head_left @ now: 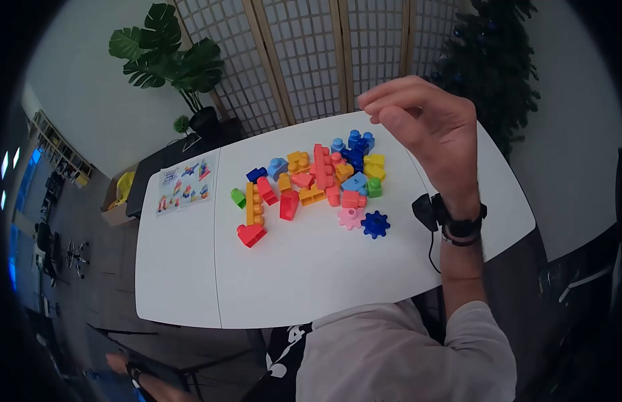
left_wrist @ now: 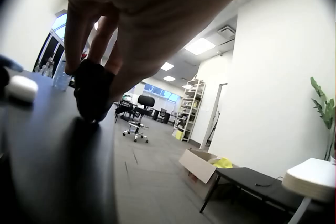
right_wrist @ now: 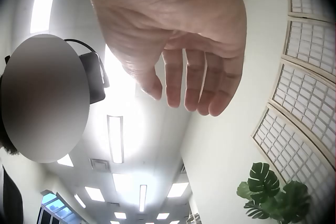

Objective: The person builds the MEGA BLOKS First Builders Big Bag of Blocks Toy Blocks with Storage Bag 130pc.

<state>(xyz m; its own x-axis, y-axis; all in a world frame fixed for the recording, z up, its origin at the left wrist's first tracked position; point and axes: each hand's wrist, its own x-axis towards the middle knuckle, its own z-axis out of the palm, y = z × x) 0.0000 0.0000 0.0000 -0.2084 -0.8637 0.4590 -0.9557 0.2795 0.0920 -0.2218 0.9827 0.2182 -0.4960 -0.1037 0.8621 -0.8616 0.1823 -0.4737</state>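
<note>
My right hand is raised over the far right part of the white table, holding nothing; in the right wrist view the same hand has its fingers loosely bent and apart. Low at the left of the head view is my left hand. In the left wrist view my left hand reaches down with its fingers round a small black object at a dark tabletop. What that object is, I cannot tell. Colourful toy blocks lie loose on the white table, apart from both hands.
A pink gear and a blue gear lie before the blocks. A picture sheet is at the table's left. Beside my left hand are a white rounded object and a clear bottle. A cable hangs from my right wrist's camera.
</note>
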